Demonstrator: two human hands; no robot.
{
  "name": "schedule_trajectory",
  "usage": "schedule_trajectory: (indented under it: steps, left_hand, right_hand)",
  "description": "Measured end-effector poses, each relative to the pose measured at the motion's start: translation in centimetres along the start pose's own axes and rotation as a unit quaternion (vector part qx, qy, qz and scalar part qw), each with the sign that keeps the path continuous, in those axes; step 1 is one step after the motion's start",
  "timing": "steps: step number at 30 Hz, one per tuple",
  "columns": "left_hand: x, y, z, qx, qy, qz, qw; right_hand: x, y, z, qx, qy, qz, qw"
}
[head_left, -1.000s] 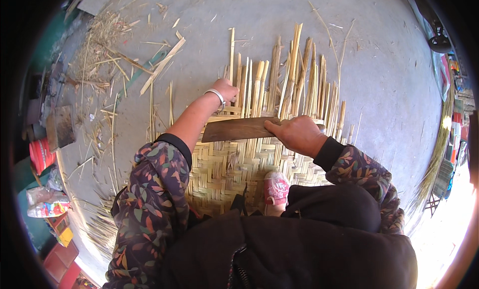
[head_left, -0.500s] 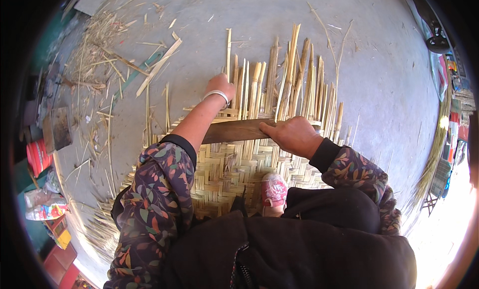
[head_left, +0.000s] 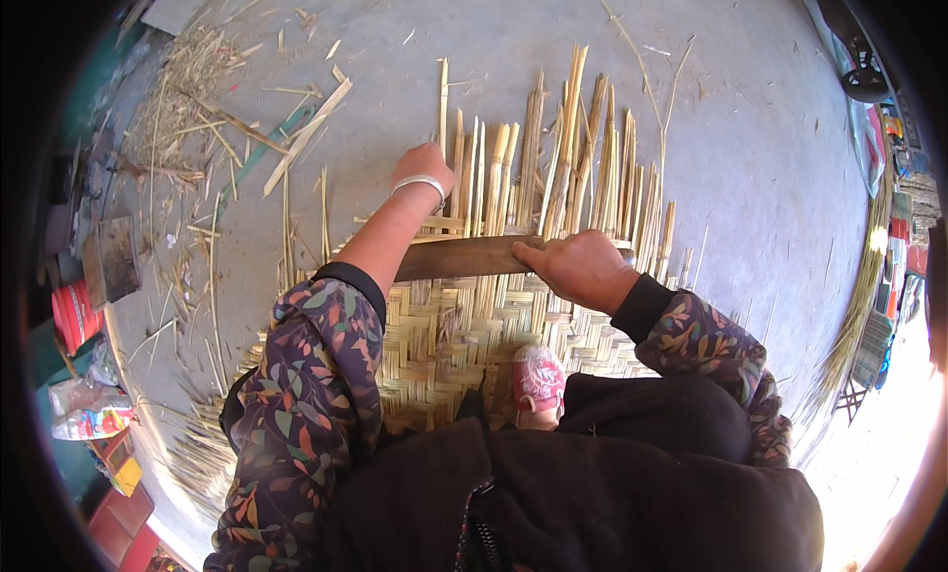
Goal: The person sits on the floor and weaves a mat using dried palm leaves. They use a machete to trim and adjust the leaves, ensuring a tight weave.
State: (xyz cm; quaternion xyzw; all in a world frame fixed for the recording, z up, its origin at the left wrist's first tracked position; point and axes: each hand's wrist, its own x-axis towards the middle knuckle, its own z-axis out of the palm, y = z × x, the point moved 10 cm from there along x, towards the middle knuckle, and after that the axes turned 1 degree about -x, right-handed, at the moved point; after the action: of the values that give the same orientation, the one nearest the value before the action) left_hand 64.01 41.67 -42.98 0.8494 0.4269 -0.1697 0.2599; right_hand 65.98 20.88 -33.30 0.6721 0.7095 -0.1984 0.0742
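- Left hand point(head_left: 423, 167) reaches forward, fingers curled down onto the upright pale bamboo strips point(head_left: 553, 157) at the mat's far edge; a silver bangle point(head_left: 419, 185) sits on the wrist.
- Right hand point(head_left: 578, 268) is closed, pressing a flat brown wooden bar point(head_left: 462, 258) lying across the weave.
- Woven pale-yellow bamboo mat point(head_left: 454, 345) lies on the grey concrete floor point(head_left: 770, 197), under a pink shoe point(head_left: 538, 380).
- Loose bamboo scraps point(head_left: 197, 108) lie far left.

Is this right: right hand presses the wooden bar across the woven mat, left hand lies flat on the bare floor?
Not quite. In the head view the left hand is on the upright bamboo strips, not the floor. The right hand does press the wooden bar across the woven mat.
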Motion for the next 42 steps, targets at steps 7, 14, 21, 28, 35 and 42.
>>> schedule_trajectory:
  steps: [7, 14, 21, 28, 35, 42]
  left_hand:
    - [-0.2, -0.4, -0.1, 0.009, 0.033, -0.013, 0.999]
    - [0.3, 0.0, 0.9, 0.024, 0.008, -0.019, 1.000]
    - [0.5, -0.8, -0.6, 0.028, 0.034, -0.031, 0.999]
    - [0.9, -0.2, -1.3, -0.014, 0.079, -0.036, 0.996]
    - [2.5, -0.3, -1.1, 0.005, 0.040, -0.072, 0.997]
    - [3.5, -0.8, -0.6, -0.048, 0.014, -0.085, 0.995]
  right_hand:
    - [0.1, -0.4, -0.6, 0.003, 0.013, -0.009, 1.000]
    - [0.5, -0.1, -1.4, -0.010, 0.003, -0.017, 1.000]
    - [0.8, 0.3, -3.1, -0.010, -0.004, -0.047, 0.999]
    - [1.5, -0.4, -2.7, -0.039, -0.014, -0.067, 0.997]
    - [1.4, -1.5, -1.4, -0.002, -0.019, -0.066, 0.998]
    - [0.9, -0.9, -1.3, 0.031, -0.004, -0.052, 0.998]
